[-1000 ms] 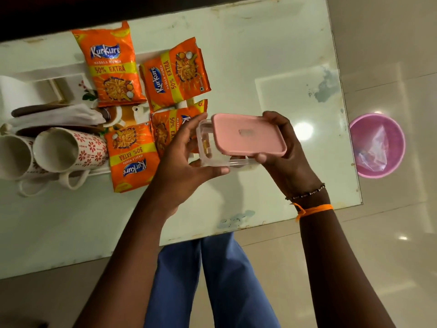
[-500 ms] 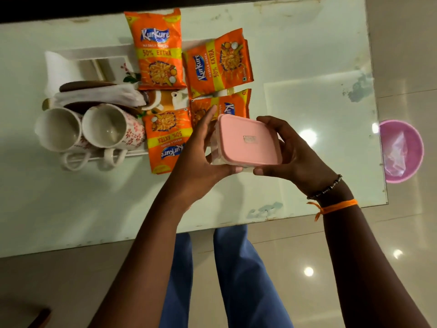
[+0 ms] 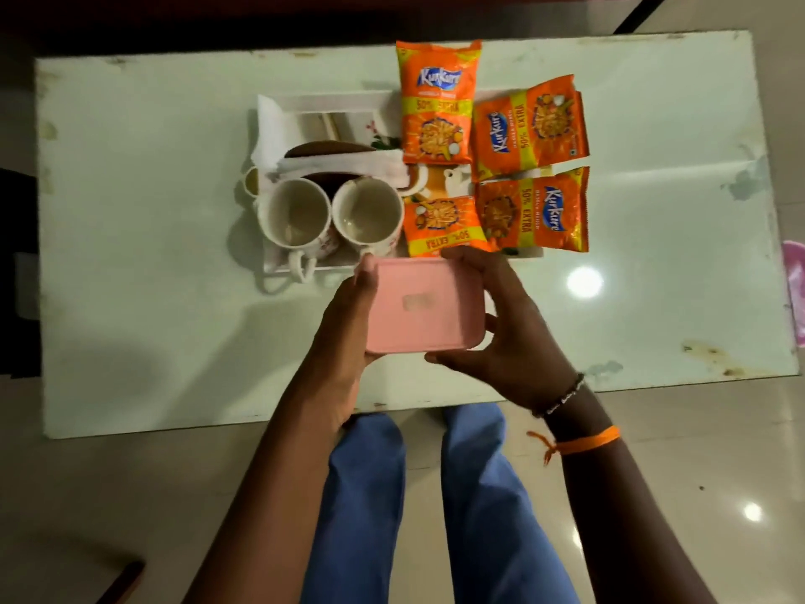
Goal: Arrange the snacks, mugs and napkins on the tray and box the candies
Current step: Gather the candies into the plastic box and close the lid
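I hold a box with a pink lid (image 3: 424, 305) over the near part of the table, lid seated flat on top. My left hand (image 3: 344, 337) grips its left side and my right hand (image 3: 509, 329) its right side. Its contents are hidden. Behind it a white tray (image 3: 305, 104) carries several orange snack packets (image 3: 440, 102), two white floral mugs (image 3: 296, 213) lying on their sides with mouths toward me, and white napkins (image 3: 374, 165) in a dark holder. A third cup peeks out at the tray's left edge.
The pale glass-topped table (image 3: 152, 255) has bare surface left and right of the tray. A pink bin (image 3: 797, 294) stands on the floor beyond the right edge. My legs in blue trousers are below the near table edge.
The lid went from raised and offset over the clear box to seated on it. The box shifted left and nearer to me, and the view swung to show the whole table.
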The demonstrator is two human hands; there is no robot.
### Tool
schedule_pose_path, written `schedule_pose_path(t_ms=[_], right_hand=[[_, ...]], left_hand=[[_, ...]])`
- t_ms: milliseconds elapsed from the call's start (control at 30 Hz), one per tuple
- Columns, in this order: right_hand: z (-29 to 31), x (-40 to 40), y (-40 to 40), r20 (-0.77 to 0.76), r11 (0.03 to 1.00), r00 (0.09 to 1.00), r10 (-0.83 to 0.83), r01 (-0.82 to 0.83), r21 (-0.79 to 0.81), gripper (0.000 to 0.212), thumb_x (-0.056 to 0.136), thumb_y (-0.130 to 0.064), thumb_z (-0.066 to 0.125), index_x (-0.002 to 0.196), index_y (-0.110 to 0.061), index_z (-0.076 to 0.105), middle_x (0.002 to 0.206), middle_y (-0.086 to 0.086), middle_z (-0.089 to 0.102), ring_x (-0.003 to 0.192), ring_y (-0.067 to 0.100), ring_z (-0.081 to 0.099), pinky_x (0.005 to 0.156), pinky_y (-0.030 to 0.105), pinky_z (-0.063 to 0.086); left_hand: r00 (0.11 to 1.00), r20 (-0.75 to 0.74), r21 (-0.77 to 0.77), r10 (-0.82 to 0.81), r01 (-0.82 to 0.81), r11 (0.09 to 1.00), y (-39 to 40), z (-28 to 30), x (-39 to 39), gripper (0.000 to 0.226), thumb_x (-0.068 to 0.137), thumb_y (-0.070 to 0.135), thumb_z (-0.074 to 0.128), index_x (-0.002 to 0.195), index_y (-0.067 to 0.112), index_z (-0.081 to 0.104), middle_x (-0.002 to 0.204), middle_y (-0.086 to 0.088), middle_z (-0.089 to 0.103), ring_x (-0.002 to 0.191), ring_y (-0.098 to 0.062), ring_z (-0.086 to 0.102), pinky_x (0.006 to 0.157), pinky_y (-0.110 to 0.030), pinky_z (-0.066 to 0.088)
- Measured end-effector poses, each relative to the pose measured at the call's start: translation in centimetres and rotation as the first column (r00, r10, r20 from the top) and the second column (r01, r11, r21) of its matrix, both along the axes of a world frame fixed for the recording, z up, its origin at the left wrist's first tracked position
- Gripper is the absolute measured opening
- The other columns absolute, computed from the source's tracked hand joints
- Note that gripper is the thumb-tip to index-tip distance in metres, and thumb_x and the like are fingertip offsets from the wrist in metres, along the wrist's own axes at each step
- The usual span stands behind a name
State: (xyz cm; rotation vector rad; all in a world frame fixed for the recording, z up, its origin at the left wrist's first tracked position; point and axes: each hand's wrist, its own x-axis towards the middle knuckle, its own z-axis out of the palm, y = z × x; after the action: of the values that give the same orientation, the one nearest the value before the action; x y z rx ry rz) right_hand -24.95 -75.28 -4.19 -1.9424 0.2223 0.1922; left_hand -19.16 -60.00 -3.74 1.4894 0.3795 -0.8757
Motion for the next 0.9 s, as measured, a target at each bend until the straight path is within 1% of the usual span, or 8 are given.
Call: schedule_pose_path(t_ms=[100, 200, 300, 367, 433, 533, 733, 900], right_hand=[[-0.1, 0.1, 3.7, 0.007, 0.998, 0.999, 0.036, -0.036, 0.047, 0.091, 0.058, -0.017, 0.085, 0.132, -0.016, 0.032, 0.127, -0.018, 0.035, 0.122, 0.005, 0.038, 0.095, 0.034, 0.05], [-0.4, 0.4, 6.2, -0.127, 0.932, 0.973, -0.194, 0.223, 0.285, 0.085, 0.063, -0.034, 0.076, 0.135, -0.021, 0.032, 0.137, -0.006, 0.041, 0.125, 0.011, 0.044, 0.086, 0.018, 0.051], [-1.3, 1.3, 8.2, -0.363, 0.798, 0.827, -0.429, 0.535, 0.276, 0.05, 0.078, -0.054, 0.05, 0.114, -0.02, 0.056, 0.121, 0.007, 0.059, 0.115, 0.023, 0.055, 0.094, 0.044, 0.051], [-1.9, 2.1, 9.2, -0.452, 0.774, 0.764, -0.462, 0.595, 0.215, 0.047, 0.082, -0.061, 0.038, 0.086, -0.02, 0.062, 0.104, 0.011, 0.066, 0.106, 0.03, 0.059, 0.096, 0.052, 0.047], [-2.0, 2.7, 10.0, -0.431, 0.773, 0.742, -0.514, 0.618, 0.144, 0.049, 0.088, -0.058, 0.032, 0.079, -0.018, 0.058, 0.09, 0.01, 0.066, 0.093, 0.029, 0.061, 0.086, 0.042, 0.049], [-2.2, 3.1, 10.6, -0.328, 0.76, 0.742, -0.584, 0.642, 0.101, 0.056, 0.093, -0.05, 0.032, 0.081, 0.001, 0.053, 0.075, 0.006, 0.055, 0.074, 0.018, 0.05, 0.066, 0.03, 0.039], [-2.3, 3.7, 10.6, -0.241, 0.781, 0.77, -0.59, 0.62, 0.07, 0.042, 0.094, -0.044, 0.034, 0.062, -0.017, 0.042, 0.062, -0.004, 0.044, 0.064, 0.013, 0.04, 0.061, 0.027, 0.032], [-2.1, 4.7, 9.9, -0.214, 0.789, 0.795, -0.567, 0.599, 0.137, 0.038, 0.093, -0.044, 0.038, 0.069, -0.015, 0.047, 0.062, -0.01, 0.048, 0.063, 0.006, 0.042, 0.06, 0.02, 0.035]], left_hand=[[0.987, -0.004, 0.157, 0.159, -0.156, 0.975, 2.4, 0.1, 0.2, 0.045, 0.084, 0.065, 0.03, 0.088, 0.033, 0.061, 0.095, 0.0, 0.07, 0.088, -0.016, 0.066, 0.08, -0.037, 0.055], [0.981, 0.051, 0.181, 0.188, -0.194, 0.964, 4.0, -0.5, 0.0, 0.054, 0.068, 0.077, 0.031, 0.088, 0.037, 0.06, 0.103, -0.003, 0.069, 0.097, -0.021, 0.065, 0.091, -0.048, 0.052], [0.984, 0.066, 0.19, 0.163, -0.173, 0.966, 5.0, -1.1, -0.1, 0.057, 0.067, 0.083, 0.027, 0.086, 0.04, 0.059, 0.103, -0.002, 0.069, 0.098, -0.021, 0.064, 0.093, -0.049, 0.051], [0.983, 0.053, 0.201, 0.173, -0.181, 0.963, 5.0, -1.4, -0.3, 0.062, 0.067, 0.08, 0.025, 0.094, 0.036, 0.06, 0.106, -0.005, 0.068, 0.1, -0.023, 0.063, 0.094, -0.049, 0.049], [0.973, 0.058, 0.234, 0.224, -0.232, 0.944, 4.9, -1.6, -0.3, 0.074, 0.065, 0.085, 0.025, 0.102, 0.031, 0.061, 0.108, -0.005, 0.067, 0.102, -0.024, 0.062, 0.096, -0.048, 0.048], [0.957, 0.122, 0.253, 0.264, -0.287, 0.924, 4.8, -1.4, 0.0, 0.074, 0.066, 0.083, 0.03, 0.088, 0.021, 0.062, 0.097, -0.014, 0.065, 0.09, -0.025, 0.06, 0.086, -0.045, 0.048], [0.942, 0.208, 0.254, 0.264, -0.313, 0.915, 4.7, -1.6, 0.5, 0.066, 0.083, 0.065, 0.037, 0.086, 0.002, 0.054, 0.083, -0.021, 0.06, 0.083, -0.039, 0.058, 0.079, -0.052, 0.05], [0.956, 0.201, 0.226, 0.213, -0.257, 0.94, 4.9, -1.6, 1.9, 0.071, 0.07, 0.076, 0.035, 0.084, 0.01, 0.058, 0.078, -0.007, 0.062, 0.076, -0.023, 0.059, 0.069, -0.036, 0.046]])
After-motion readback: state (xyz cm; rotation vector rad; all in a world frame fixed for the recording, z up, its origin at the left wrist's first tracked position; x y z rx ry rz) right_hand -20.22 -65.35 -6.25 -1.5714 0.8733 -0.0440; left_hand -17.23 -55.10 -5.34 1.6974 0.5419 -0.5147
